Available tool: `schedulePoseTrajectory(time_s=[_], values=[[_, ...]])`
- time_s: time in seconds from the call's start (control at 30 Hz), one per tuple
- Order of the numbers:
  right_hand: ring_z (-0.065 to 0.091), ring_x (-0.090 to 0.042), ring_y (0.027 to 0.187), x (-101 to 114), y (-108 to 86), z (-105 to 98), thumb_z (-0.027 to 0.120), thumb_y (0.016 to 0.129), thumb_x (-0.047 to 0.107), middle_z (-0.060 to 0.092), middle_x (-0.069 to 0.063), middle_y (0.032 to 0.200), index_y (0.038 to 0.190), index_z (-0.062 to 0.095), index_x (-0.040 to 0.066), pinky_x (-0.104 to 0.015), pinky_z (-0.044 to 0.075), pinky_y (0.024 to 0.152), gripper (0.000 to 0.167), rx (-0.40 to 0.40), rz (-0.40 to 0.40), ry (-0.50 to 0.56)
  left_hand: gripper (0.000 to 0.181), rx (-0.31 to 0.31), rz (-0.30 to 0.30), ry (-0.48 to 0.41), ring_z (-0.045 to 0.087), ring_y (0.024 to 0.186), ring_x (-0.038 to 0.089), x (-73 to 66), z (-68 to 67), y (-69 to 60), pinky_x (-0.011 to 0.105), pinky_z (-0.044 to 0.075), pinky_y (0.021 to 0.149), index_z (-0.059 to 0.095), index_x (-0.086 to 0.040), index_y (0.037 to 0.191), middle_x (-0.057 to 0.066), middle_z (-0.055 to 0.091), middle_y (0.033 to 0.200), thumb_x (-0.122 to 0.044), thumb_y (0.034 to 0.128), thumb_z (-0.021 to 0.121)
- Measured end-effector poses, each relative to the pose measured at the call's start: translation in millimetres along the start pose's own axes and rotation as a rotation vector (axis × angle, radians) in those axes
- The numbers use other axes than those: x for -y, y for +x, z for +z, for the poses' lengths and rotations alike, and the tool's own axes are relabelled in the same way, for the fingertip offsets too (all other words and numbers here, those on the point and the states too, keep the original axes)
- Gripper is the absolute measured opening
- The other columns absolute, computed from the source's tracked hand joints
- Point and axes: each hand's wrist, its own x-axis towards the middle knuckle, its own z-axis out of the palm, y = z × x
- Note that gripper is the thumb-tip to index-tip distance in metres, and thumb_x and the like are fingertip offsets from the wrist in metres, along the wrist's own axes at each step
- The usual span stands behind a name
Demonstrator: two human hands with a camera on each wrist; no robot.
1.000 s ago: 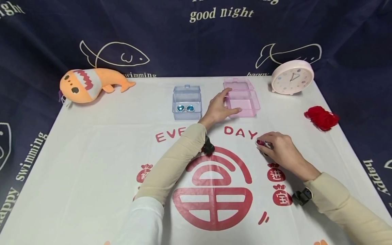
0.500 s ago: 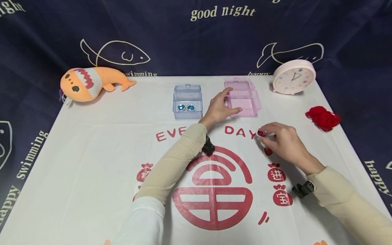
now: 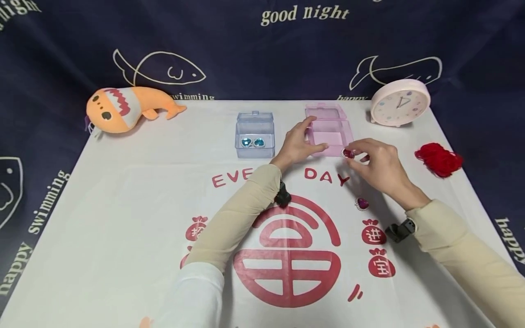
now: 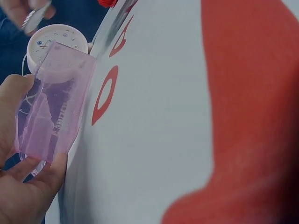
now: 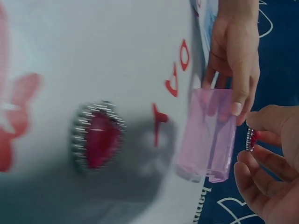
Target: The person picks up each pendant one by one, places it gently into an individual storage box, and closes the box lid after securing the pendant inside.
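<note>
One clock (image 3: 401, 104) near the pink box (image 3: 333, 151)

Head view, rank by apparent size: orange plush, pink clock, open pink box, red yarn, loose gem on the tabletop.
1. Orange plush
2. Pink clock and open pink box: too close to rank; left hand covers part of the box
3. Red yarn
4. Loose gem

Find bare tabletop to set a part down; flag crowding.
Free: white tablecloth in front of orange plush, left of left sleeve; also between plush and blue box. Crowded: around pink box, left hand on it, right hand with gem nearby.
</note>
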Motion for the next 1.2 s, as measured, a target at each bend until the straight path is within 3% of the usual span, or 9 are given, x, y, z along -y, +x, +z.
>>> schedulePoseTrajectory(time_s=[0.13,0.2,0.3,0.4,0.53,0.63,0.7,0.97,1.2], values=[[0.070,-0.031,0.080,-2,17.0,1,0.076,0.078,0.002,0.072,-0.018,0.100,0.101,0.071,-0.002,-0.047,0.056,0.067,0.023,-0.012,-0.007,-0.002,0.084,0.003,-0.009,0.012,0.053,0.120,0.019,-1.5,-0.9,-0.8,0.028,0.046,0.097,0.037,-0.018,0.146,0.008,0.054,0.135,-0.036,0.0768,0.081],[0.070,-0.029,0.081,-4,25.2,3,0.076,0.079,0.003,0.072,-0.017,0.099,0.100,0.071,-0.001,-0.039,0.057,0.067,0.022,-0.007,-0.004,0.003,0.085,0.001,-0.012,0.025,0.054,0.119,0.018,-1.0,-1.3,-0.5,0.027,0.046,0.097,0.037,-0.018,0.146,0.008,0.054,0.134,-0.037,0.0765,0.081],[0.070,-0.029,0.082,-7,36.9,7,0.075,0.078,0.002,0.072,-0.016,0.097,0.098,0.072,-0.001,-0.037,0.057,0.067,0.020,-0.004,-0.020,0.017,0.084,-0.004,-0.007,0.030,0.054,0.118,0.018,0.7,-1.1,0.0,0.029,0.046,0.096,0.038,-0.017,0.146,0.007,0.055,0.133,-0.037,0.0766,0.081],[0.070,-0.029,0.082,-10,47.6,12,0.075,0.078,0.001,0.073,-0.016,0.095,0.097,0.072,-0.001,-0.020,0.054,0.066,0.020,0.019,-0.031,0.042,0.082,-0.016,-0.001,0.030,0.054,0.117,0.017,0.8,-0.1,0.6,0.029,0.046,0.097,0.039,-0.017,0.145,0.007,0.055,0.133,-0.034,0.0770,0.081],[0.069,-0.030,0.084,-14,60.8,18,0.076,0.077,0.000,0.073,-0.017,0.095,0.098,0.071,-0.002,-0.023,0.055,0.068,0.022,0.076,-0.020,0.078,0.082,-0.018,0.005,0.035,0.055,0.118,0.018,0.0,1.1,1.2,0.029,0.046,0.097,0.039,-0.017,0.145,0.008,0.056,0.132,-0.035,0.0772,0.081],[0.069,-0.031,0.085,-17,69.8,25,0.076,0.077,0.000,0.072,-0.018,0.094,0.099,0.071,-0.002,-0.043,0.057,0.072,0.022,0.120,-0.013,0.099,0.082,-0.013,0.000,0.036,0.055,0.117,0.018,1.3,1.6,0.7,0.029,0.047,0.095,0.039,-0.018,0.145,0.006,0.057,0.129,-0.036,0.0770,0.081],[0.069,-0.032,0.086,-18,75.8,30,0.075,0.078,0.001,0.073,-0.018,0.095,0.099,0.071,-0.002,-0.048,0.056,0.075,0.022,0.145,-0.008,0.116,0.082,-0.022,-0.010,0.028,0.055,0.116,0.018,2.6,1.5,0.0,0.028,0.047,0.093,0.039,-0.018,0.144,0.005,0.057,0.128,-0.035,0.0761,0.082],[0.071,-0.034,0.085,-20,91.7,42,0.072,0.080,0.007,0.074,-0.019,0.092,0.095,0.073,0.002,-0.041,0.051,0.075,0.016,0.231,0.040,0.077,0.081,-0.030,0.004,0.027,0.055,0.114,0.017,4.2,0.7,-0.3,0.026,0.047,0.091,0.040,-0.018,0.144,0.004,0.056,0.128,-0.035,0.0756,0.082],[0.072,-0.034,0.089,-26,99.6,47,0.075,0.077,0.002,0.074,-0.019,0.092,0.092,0.073,0.000,-0.046,0.054,0.081,0.015,0.350,0.011,0.031,0.082,-0.031,0.004,0.036,0.054,0.111,0.015,2.1,1.6,1.4,0.027,0.044,0.095,0.040,-0.019,0.143,0.004,0.056,0.129,-0.037,0.0754,0.082]])
